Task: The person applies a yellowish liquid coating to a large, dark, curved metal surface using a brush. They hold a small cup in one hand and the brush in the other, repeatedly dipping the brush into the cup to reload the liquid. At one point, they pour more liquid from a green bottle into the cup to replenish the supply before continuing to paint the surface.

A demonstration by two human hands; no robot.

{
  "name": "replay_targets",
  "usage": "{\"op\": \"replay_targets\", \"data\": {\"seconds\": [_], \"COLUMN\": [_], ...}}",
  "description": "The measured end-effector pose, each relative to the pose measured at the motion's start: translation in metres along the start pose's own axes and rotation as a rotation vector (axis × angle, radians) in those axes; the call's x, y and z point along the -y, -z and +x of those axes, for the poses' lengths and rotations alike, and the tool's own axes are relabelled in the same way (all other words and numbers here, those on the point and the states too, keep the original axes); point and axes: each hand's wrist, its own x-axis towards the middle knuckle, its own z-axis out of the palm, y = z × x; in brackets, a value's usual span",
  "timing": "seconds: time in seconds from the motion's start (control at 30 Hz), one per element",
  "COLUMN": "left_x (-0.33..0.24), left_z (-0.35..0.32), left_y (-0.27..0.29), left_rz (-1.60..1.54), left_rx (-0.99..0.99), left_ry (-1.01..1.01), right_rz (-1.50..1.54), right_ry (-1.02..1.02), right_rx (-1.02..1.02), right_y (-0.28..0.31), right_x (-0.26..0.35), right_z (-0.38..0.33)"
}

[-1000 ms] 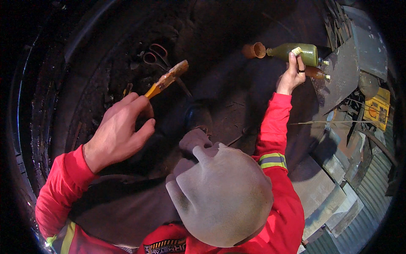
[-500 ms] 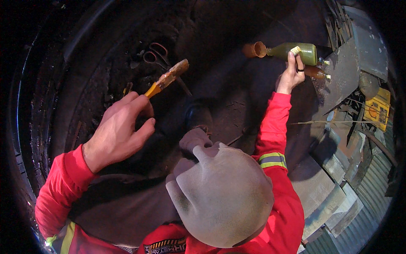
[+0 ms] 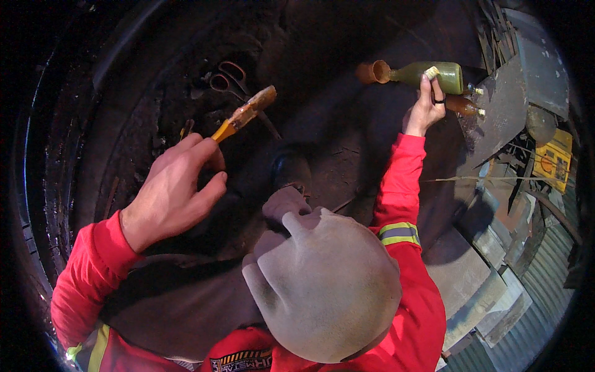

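the left hand point(image 3: 170, 192) is gripping a yellow-handled, glue-caked paintbrush point(image 3: 245, 114), its grip clamped; the right hand point(image 3: 426, 106) is clamping its grip on a green plastic bottle point(image 3: 427, 74).

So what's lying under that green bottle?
Just below the green bottle held by the right hand lies a brown bottle. The hand covers its near end; the surface beneath is too dark.
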Motion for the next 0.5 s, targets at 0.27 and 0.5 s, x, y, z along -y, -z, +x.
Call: {"op": "replay_targets", "data": {"seconds": [0.27,0.5], "left_x": [0.0015,-0.0014], "left_z": [-0.0003,-0.0011], "left_y": [-0.0013,-0.0004], "left_rz": [0.003,0.013], "left_rx": [-0.021,-0.018], "left_ry": [-0.021,-0.006], "right_rz": [-0.03,-0.063], "right_ry": [-0.012,0.004], "right_rx": [0.03,0.002], "right_y": [-0.0012,-0.0015], "right_x": [0.0048,0.0038], "right_z": [-0.0007,0.0004]}}
